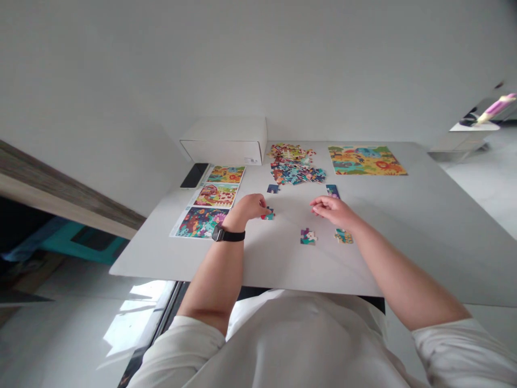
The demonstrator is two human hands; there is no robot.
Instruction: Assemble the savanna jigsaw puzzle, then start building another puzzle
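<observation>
My left hand [250, 207], with a black watch on the wrist, is closed with its fingertips on a small puzzle piece [268, 215] lying on the white table [424, 215]. To the right, my right hand [332, 209] rests on the table, fingers loosely curled, nothing visible in it. Loose pieces lie around them: one [308, 236] in front between the hands, one [343, 236] beside my right wrist, one [273, 188] and one [332, 190] just beyond the hands. A heap of mixed pieces [294, 164] sits farther back.
A finished colourful puzzle [365, 160] lies at the back right. Three picture cards [216, 195] line the left side, with a black phone [194, 175] next to them and a white box [226, 141] behind. The table's left edge drops to the floor.
</observation>
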